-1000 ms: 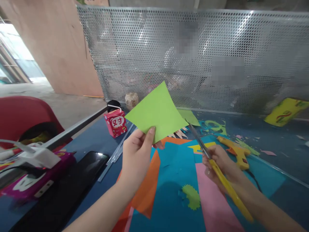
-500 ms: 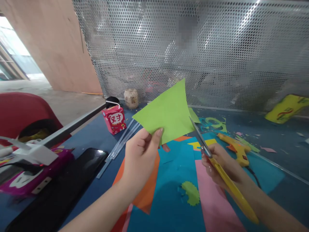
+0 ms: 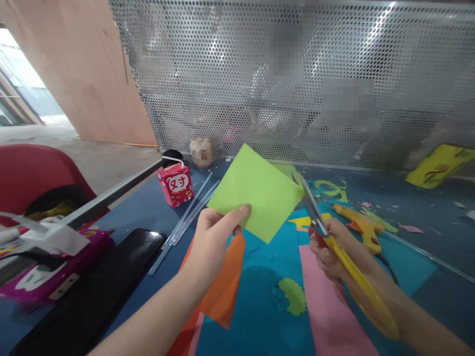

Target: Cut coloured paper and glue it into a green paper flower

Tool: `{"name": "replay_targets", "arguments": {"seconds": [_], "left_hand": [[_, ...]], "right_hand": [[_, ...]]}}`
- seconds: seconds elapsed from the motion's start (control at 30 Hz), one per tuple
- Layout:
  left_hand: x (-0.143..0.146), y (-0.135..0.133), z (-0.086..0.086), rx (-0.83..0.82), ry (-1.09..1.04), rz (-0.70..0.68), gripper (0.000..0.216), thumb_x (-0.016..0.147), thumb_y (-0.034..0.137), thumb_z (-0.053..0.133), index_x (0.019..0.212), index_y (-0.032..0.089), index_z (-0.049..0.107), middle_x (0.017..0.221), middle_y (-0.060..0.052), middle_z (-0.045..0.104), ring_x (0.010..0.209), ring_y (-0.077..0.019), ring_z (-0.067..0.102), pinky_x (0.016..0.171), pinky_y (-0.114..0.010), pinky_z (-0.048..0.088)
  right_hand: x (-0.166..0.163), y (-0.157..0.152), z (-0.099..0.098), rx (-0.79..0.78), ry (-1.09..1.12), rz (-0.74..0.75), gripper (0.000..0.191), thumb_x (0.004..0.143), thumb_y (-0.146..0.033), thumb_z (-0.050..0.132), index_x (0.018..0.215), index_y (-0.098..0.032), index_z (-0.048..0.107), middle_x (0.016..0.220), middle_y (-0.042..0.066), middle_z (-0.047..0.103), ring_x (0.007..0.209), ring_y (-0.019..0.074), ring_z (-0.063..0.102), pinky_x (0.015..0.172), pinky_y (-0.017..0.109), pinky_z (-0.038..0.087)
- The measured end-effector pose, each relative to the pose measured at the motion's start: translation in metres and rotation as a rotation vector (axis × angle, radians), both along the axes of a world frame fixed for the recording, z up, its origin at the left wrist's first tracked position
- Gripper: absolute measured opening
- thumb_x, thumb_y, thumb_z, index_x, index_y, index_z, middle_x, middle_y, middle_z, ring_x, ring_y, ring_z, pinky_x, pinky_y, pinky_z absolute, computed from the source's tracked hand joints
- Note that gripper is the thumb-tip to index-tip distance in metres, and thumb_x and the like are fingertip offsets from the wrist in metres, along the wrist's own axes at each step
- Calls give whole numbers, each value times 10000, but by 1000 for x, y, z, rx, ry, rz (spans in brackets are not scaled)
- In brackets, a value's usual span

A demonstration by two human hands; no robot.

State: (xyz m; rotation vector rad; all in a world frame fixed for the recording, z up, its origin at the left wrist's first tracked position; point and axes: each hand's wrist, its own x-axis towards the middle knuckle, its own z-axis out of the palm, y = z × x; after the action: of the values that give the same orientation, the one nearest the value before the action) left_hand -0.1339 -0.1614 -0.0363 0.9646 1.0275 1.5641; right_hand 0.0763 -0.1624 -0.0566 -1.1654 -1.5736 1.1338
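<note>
Between thumb and fingers, my left hand point(image 3: 218, 230) pinches a sheet of light green paper point(image 3: 256, 193) along its lower edge, raised above the table. My right hand point(image 3: 337, 252) is closed around yellow-handled scissors point(image 3: 358, 282). Their blades are parted and lie at the paper's right corner. Below, on a blue sheet point(image 3: 267, 301), rests a green cutout with a jagged edge point(image 3: 293, 295). An orange sheet point(image 3: 224, 291) lies under my left forearm, and a pink sheet point(image 3: 326, 301) under my right hand.
A yellow hot glue gun point(image 3: 361, 227) lies right of the scissors, near green paper scraps point(image 3: 330, 190). To the left are clear glue sticks point(image 3: 185, 222), a red drink carton point(image 3: 176, 184), a black phone point(image 3: 92, 291) and a purple power strip point(image 3: 59, 277). A perforated metal screen point(image 3: 222, 74) stands behind.
The green paper has turned in my left hand, its top corner moving left and down. The scissors' blades have opened wider and now meet its right corner.
</note>
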Motion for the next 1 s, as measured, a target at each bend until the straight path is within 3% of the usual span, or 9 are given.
{"name": "replay_targets", "arguments": {"seconds": [0.17,0.3,0.47,0.7,0.83,1.0], "left_hand": [[2,0,-1,-84,45,-225,250,683,267,701,511,142,569,482,23,497,495,-87,450,480,-225,345],[7,1,-1,-45,67,-156,270,707,286,688,516,144,560,439,18,533,437,-84,460,463,-229,350],[12,2,-3,-46,110,-29,252,709,327,682,566,147,577,463,-10,604,436,-92,470,451,-226,353],[22,-8,-5,-129,191,-152,197,648,292,719,545,154,623,513,-17,598,474,-104,487,452,-223,372],[20,-5,-5,-94,209,-133,321,729,353,636,485,157,566,428,-10,549,419,-95,436,446,-234,338],[21,-5,-4,-99,134,-112,317,773,371,583,537,170,518,373,21,489,390,-85,386,437,-231,296]], "right_hand": [[-5,-13,5,-47,90,-14,390,745,-617,579,817,-254,455,654,-51,417,516,99,348,434,220,297],[1,-11,-1,-89,115,83,360,808,-612,497,850,-256,457,649,-55,387,512,102,333,454,236,307],[-6,-15,2,-136,136,8,447,685,-652,617,836,-251,489,726,-19,450,562,113,394,444,224,344],[-8,-16,2,-186,266,-30,280,728,-508,660,817,-274,533,707,-24,500,508,95,410,423,195,389],[-10,-19,6,-112,191,-90,363,679,-583,663,800,-268,529,745,3,504,605,138,490,521,240,485],[-11,-16,7,-39,112,7,430,613,-656,665,769,-279,532,719,1,495,617,161,506,592,290,525]]}}
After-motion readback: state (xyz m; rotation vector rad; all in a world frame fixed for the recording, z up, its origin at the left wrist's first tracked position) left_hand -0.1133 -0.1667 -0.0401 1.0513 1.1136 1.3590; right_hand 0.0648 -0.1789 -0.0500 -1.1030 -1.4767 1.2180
